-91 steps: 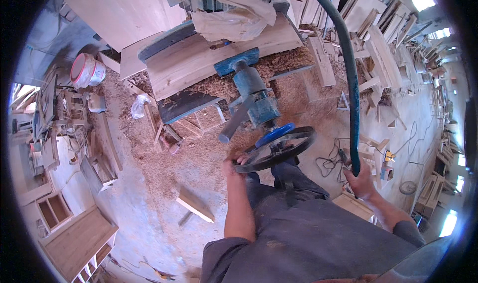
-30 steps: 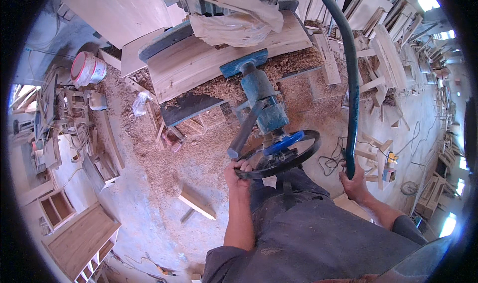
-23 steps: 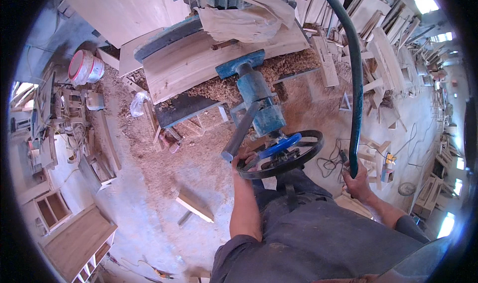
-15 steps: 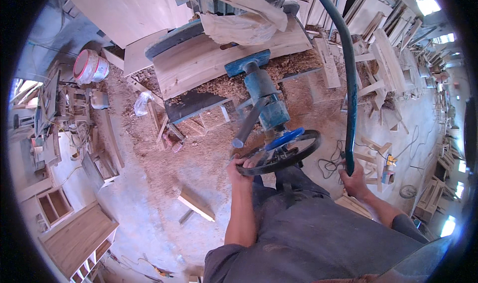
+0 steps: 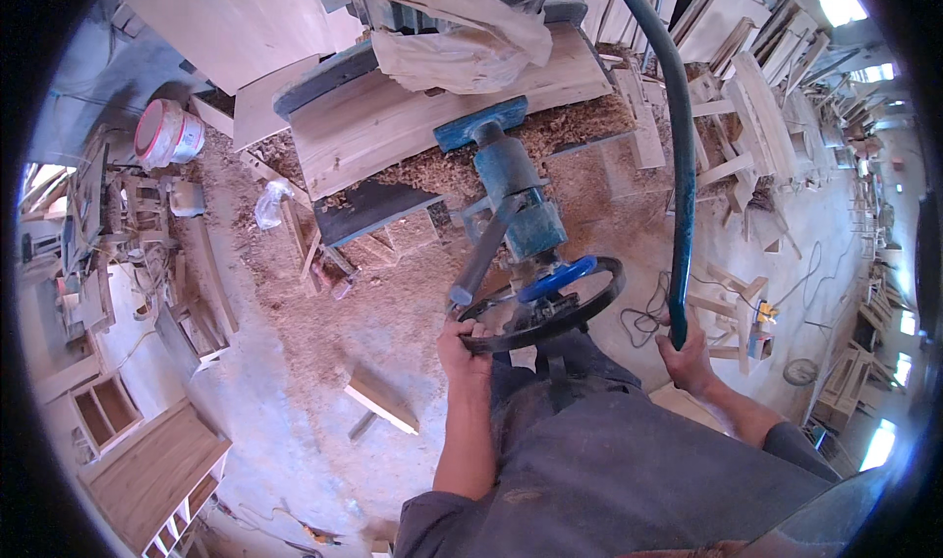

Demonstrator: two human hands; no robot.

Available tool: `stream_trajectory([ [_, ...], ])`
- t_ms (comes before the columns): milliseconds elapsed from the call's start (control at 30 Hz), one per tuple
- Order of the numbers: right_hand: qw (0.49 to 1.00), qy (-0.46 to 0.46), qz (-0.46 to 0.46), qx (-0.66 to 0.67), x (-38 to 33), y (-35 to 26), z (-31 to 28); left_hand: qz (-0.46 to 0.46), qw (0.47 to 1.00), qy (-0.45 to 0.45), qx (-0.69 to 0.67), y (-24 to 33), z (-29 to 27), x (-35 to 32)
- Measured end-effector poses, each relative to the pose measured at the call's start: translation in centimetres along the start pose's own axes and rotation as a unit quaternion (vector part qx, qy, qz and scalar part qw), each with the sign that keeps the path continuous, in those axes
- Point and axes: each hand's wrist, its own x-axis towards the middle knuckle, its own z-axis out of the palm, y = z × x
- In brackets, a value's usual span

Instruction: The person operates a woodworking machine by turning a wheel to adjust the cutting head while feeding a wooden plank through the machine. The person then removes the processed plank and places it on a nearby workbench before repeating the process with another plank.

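Sawdust and wood offcuts cover the floor [image 5: 295, 430] around a blue cast-metal machine column [image 5: 516, 195] that rises to a pale timber plank [image 5: 413, 126] heaped with shavings, with a red-rimmed bucket [image 5: 167, 134] well apart at the left and stacked wooden frames [image 5: 756, 96] at the right. Black and round, the metal handwheel with a blue spoke [image 5: 545, 303] sits at the column's near end, its axis running along the column toward the person's waist. Left hand [image 5: 464, 347] fingers wrap the wheel's near-left rim, while the right hand [image 5: 688, 357] fingers close on the lower end of a long dark-blue curved pipe [image 5: 681, 165] just right of the wheel.
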Motion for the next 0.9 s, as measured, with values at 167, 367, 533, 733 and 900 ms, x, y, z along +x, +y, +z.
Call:
stream_trajectory([
  [167,0.998,-0.015,0.042,0.035,0.8,1.6,-0.6,-0.147,0.983,-0.093,-0.062,-1.0,-4.4,6.7],
  [367,0.999,0.017,-0.045,-0.004,1.2,2.0,-0.5,-0.173,0.961,-0.103,-0.190,-1.9,-5.8,8.1],
  [533,1.000,0.010,0.005,0.017,0.4,1.9,0.0,-0.033,0.998,0.016,-0.047,-0.8,-1.4,2.9],
  [733,0.998,0.033,-0.051,0.000,0.0,-0.7,1.1,0.156,0.978,0.125,0.060,-1.8,4.8,-3.9],
  [900,0.998,0.019,-0.058,0.002,0.2,-0.2,2.0,0.206,0.960,0.161,0.099,-3.0,7.0,-5.6],
])
